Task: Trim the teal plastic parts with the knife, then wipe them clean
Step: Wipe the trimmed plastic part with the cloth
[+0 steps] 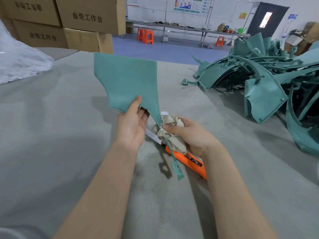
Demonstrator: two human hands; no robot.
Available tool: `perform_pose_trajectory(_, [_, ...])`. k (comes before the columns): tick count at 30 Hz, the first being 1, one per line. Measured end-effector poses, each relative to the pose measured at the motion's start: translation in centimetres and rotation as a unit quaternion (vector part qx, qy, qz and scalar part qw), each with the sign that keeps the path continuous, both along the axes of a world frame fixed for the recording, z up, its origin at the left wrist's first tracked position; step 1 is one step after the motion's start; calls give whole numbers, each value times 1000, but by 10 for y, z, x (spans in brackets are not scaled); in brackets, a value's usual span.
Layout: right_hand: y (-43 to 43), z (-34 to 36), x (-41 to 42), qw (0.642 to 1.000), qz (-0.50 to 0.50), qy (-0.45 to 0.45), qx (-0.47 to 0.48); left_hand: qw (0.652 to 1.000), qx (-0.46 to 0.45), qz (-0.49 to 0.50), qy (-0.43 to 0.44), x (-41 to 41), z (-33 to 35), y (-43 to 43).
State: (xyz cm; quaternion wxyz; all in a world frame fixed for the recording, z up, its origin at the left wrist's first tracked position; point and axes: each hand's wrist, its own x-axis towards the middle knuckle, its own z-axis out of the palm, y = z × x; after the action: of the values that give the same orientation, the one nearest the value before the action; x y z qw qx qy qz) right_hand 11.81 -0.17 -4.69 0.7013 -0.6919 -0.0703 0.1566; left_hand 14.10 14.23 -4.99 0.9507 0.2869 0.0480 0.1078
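A grey, felt-like desk (51,135) fills the near ground. Stacked cardboard boxes (89,16) stand at its far left, beside crumpled clear plastic wrap (19,62). Beyond, a blue floor (164,49) holds orange stools (148,37) by a long table (189,29) along the white far wall (148,9), which carries a poster (188,5). A dark door (253,23) stands far right.

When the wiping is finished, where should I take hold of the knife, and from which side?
Grip the knife by its orange handle, coming from the right, at the near end. The bare blade points away toward the left hand, and the thin stem of the part crosses the handle's far end, so the near end looks safer.
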Motion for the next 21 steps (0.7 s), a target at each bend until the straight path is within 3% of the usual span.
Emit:
perform_pose_trajectory(11, [4, -3, 5, 994, -99, -37, -7, 998, 54, -41, 0, -5, 1, -9])
perform_pose_trajectory(15, [4, -1, 7, 964, -227, -131, -44, 995, 99, -19, -7, -7, 3, -11])
perform_pose_trajectory(19, [10, 5, 5, 949, -199, -236, -63, 988, 154, -9, 13, -9, 4, -14])
perform_pose_trajectory(21, [17, 2, 4, 931, -190, -285, -123, 984, 178, -8, 21, -9, 4, -16])
